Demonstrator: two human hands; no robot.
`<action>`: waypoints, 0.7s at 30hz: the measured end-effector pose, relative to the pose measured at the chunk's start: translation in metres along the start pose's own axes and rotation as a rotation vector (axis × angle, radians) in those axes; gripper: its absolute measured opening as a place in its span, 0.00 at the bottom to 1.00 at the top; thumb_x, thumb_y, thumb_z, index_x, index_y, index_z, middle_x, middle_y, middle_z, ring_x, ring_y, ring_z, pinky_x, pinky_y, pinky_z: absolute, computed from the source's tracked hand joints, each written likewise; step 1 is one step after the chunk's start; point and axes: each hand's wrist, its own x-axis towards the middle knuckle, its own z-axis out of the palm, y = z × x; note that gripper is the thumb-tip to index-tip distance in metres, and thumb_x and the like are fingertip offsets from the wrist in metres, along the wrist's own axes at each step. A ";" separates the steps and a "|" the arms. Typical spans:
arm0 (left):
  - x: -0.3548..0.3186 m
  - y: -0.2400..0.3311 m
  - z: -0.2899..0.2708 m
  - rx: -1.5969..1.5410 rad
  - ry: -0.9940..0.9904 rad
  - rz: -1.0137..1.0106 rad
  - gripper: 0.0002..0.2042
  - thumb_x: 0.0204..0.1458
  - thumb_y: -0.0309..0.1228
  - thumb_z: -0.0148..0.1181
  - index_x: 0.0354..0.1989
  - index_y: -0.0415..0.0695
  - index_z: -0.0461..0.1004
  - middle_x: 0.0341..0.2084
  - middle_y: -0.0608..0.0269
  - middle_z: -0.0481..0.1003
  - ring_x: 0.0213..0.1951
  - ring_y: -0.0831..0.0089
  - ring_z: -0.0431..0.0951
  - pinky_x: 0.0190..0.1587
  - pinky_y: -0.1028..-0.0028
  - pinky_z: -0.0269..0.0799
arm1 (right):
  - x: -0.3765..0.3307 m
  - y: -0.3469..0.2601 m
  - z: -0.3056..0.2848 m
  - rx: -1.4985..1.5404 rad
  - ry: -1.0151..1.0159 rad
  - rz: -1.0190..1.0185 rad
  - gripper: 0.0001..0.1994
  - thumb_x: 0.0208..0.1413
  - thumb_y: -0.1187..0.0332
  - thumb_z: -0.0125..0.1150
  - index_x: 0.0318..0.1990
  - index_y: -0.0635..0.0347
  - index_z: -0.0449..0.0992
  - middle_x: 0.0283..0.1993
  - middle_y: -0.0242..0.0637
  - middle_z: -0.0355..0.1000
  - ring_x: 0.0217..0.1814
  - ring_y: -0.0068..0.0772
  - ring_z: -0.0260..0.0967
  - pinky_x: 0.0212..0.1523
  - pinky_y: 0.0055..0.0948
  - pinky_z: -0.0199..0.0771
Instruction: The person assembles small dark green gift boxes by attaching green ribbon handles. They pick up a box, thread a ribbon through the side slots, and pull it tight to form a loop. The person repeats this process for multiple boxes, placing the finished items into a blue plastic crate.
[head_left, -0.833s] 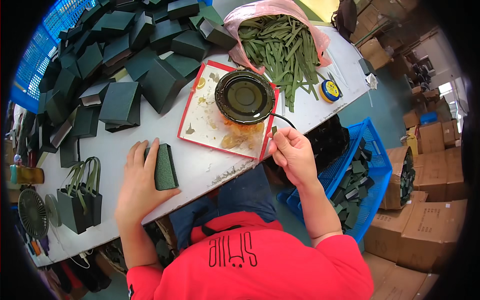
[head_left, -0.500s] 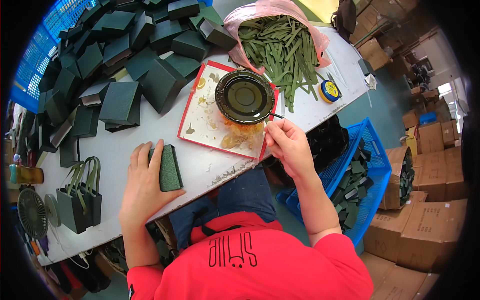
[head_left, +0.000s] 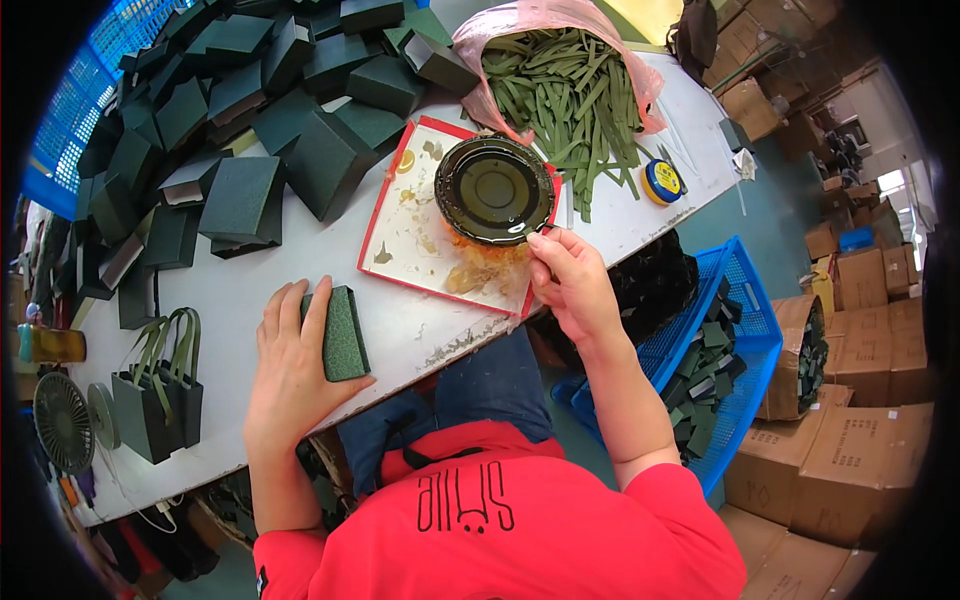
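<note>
My left hand [head_left: 290, 365] is closed around a small dark green speckled box [head_left: 345, 335] that rests on the white table, thumb along its near edge and fingers at its far left side. My right hand [head_left: 575, 285] makes a pinch at the near right rim of a round black dish [head_left: 495, 190] of dark, shiny liquid. Whatever lies between those fingertips is hidden. Beneath the dish, amber, glue-like drips [head_left: 480, 270] cover part of a white tray with a red edge [head_left: 385, 215].
Dark green boxes [head_left: 240, 200] are heaped at the far left. A pink plastic bag [head_left: 640, 80] spills green ribbon strips [head_left: 570, 100]. Small bags with green handles [head_left: 160, 395] stand near a fan [head_left: 63, 422]. Right are a round yellow-and-blue tin [head_left: 661, 182], blue crates [head_left: 755, 350] and cartons [head_left: 860, 450].
My right hand has shifted slightly left, its fingertips now against the dish's rim; the thin dark piece seen beside them is hidden. My left hand stays on the box.
</note>
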 end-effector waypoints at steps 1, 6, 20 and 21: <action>0.000 0.001 0.000 -0.002 0.003 0.002 0.57 0.26 0.35 0.82 0.72 0.42 0.57 0.66 0.48 0.59 0.69 0.48 0.58 0.68 0.53 0.58 | 0.001 0.001 -0.002 0.023 -0.016 0.001 0.09 0.66 0.66 0.61 0.34 0.59 0.73 0.21 0.26 0.67 0.16 0.11 0.47 0.17 0.19 0.42; 0.002 0.000 0.001 -0.042 0.034 0.014 0.56 0.25 0.34 0.82 0.71 0.42 0.58 0.65 0.49 0.62 0.68 0.48 0.60 0.69 0.54 0.57 | -0.009 0.005 -0.002 0.033 0.036 -0.111 0.07 0.67 0.68 0.59 0.36 0.60 0.72 0.23 0.27 0.68 0.17 0.11 0.49 0.18 0.18 0.44; 0.016 0.020 -0.011 -0.459 0.095 0.448 0.53 0.27 0.39 0.83 0.69 0.38 0.64 0.61 0.51 0.68 0.61 0.48 0.66 0.63 0.56 0.67 | -0.073 0.016 0.052 -0.200 -0.509 0.245 0.06 0.66 0.70 0.62 0.39 0.62 0.74 0.32 0.23 0.70 0.31 0.10 0.64 0.32 0.16 0.64; 0.016 0.020 -0.011 -0.450 0.090 0.467 0.54 0.26 0.39 0.83 0.69 0.38 0.64 0.60 0.52 0.68 0.60 0.49 0.67 0.62 0.56 0.68 | -0.073 0.019 0.056 -0.211 -0.504 0.275 0.07 0.66 0.69 0.62 0.38 0.62 0.74 0.31 0.22 0.70 0.31 0.09 0.63 0.32 0.16 0.64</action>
